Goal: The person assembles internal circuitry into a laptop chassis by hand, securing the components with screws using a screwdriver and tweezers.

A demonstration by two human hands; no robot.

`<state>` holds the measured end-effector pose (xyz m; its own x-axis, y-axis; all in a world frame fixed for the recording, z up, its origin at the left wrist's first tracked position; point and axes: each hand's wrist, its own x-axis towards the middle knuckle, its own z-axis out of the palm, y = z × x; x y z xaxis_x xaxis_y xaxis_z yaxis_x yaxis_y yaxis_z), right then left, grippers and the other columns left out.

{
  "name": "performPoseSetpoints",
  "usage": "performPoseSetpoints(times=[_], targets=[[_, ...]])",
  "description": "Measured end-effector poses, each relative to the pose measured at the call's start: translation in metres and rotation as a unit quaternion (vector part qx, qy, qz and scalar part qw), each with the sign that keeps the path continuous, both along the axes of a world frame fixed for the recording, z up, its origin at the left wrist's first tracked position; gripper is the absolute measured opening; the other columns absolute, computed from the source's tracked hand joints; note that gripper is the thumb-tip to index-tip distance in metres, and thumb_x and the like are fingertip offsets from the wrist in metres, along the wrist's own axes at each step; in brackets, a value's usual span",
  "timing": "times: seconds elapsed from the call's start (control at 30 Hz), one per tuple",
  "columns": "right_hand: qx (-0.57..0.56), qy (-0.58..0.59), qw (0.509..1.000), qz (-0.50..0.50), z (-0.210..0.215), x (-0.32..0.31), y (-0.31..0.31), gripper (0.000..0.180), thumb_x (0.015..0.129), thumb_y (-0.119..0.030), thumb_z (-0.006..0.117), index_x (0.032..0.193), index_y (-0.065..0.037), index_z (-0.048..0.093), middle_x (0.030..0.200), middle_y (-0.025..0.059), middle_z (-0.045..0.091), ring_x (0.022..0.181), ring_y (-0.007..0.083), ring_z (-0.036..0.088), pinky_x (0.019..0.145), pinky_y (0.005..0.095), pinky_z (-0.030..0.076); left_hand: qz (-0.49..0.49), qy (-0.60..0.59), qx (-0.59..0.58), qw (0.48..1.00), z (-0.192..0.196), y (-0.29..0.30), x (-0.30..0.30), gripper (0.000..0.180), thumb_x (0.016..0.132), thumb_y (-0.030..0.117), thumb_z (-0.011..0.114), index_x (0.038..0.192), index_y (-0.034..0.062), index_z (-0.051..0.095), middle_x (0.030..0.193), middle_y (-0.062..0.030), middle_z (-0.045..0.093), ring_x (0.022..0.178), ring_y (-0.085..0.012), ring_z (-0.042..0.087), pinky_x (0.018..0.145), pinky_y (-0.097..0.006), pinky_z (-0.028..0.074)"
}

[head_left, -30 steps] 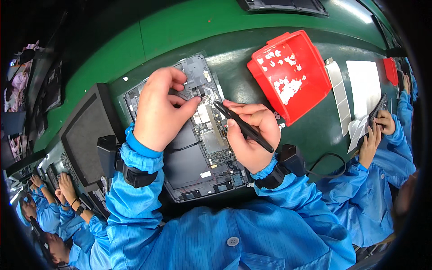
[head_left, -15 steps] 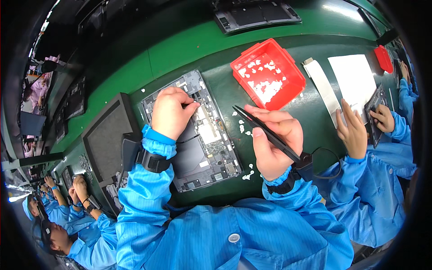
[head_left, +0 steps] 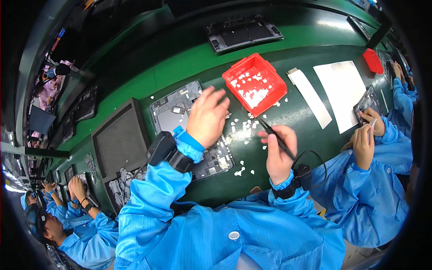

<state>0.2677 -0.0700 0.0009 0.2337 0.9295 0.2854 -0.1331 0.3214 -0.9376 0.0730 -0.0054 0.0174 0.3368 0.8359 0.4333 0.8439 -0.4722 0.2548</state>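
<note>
My left hand is open, fingers spread, above the right side of an opened device chassis with circuit boards and small parts showing. The hand and wrist hide part of its middle. To the right of the chassis, my right hand grips black tweezers, their tips pointing up and left toward the red bin. Small round white tabbed pieces lie scattered on the dark green table between the chassis and the tweezers. More of the same white pieces are in the bin.
A dark foam tray stands left of the chassis, with grey parts below it. White strips and a paper sheet lie at right, beside a co-worker's hands. Another chassis rests at the back.
My left hand has lifted from the chassis and moved right, its fingers spreading. Many more white pieces now lie on the table near the bin. The view has shifted slightly.
</note>
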Motion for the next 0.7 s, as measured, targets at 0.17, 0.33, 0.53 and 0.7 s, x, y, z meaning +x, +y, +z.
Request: performPoseSetpoints(times=[0.17,0.33,0.53,0.7], targets=[[0.083,-0.416,0.876,0.229,0.004,0.009,-0.015,0.025,0.071,-0.016,0.067,0.092,-0.007,0.055,0.076,0.0112,0.052,0.067,0.0258,0.055,0.058,0.0359,0.045,0.215,0.114,-0.061,0.968,-0.008,0.037,-0.087,0.04,0.087,0.021,0.048,0.112,-0.0098,0.048,0.111,-0.0264,0.054,0.104,-0.0382,0.051,0.093,-0.041,0.039],[0.152,-0.504,0.81,0.261,-0.012,-0.023,-0.026,0.034,0.065,-0.02,0.069,0.092,-0.011,0.052,0.081,0.0093,0.045,0.068,0.0267,0.052,0.057,0.0365,0.044,0.182,0.111,-0.248,0.945,0.004,0.047,-0.118,0.04,0.088,0.034,0.047,0.09,-0.0034,0.063,0.083,-0.0227,0.061,0.08,-0.0382,0.058,0.073,-0.043,0.045],[0.162,-0.456,0.841,0.242,-0.025,-0.025,-0.021,0.028,0.068,-0.009,0.065,0.093,-0.01,0.052,0.075,0.0095,0.041,0.065,0.0267,0.05,0.052,0.0376,0.043,0.128,0.156,-0.319,0.926,0.014,0.066,-0.142,0.058,0.088,0.05,0.042,0.088,-0.003,0.064,0.084,-0.022,0.062,0.08,-0.0367,0.059,0.075,-0.041,0.046],[0.175,-0.471,0.848,0.168,-0.019,-0.023,-0.01,0.034,0.066,-0.012,0.068,0.096,-0.01,0.053,0.091,0.0115,0.05,0.081,0.0303,0.055,0.063,0.0364,0.047,0.102,0.009,-0.427,0.898,0.037,0.089,-0.169,0.064,0.091,0.053,0.032,0.103,-0.0028,0.06,0.095,-0.0174,0.063,0.088,-0.0278,0.059,0.083,-0.036,0.044]])
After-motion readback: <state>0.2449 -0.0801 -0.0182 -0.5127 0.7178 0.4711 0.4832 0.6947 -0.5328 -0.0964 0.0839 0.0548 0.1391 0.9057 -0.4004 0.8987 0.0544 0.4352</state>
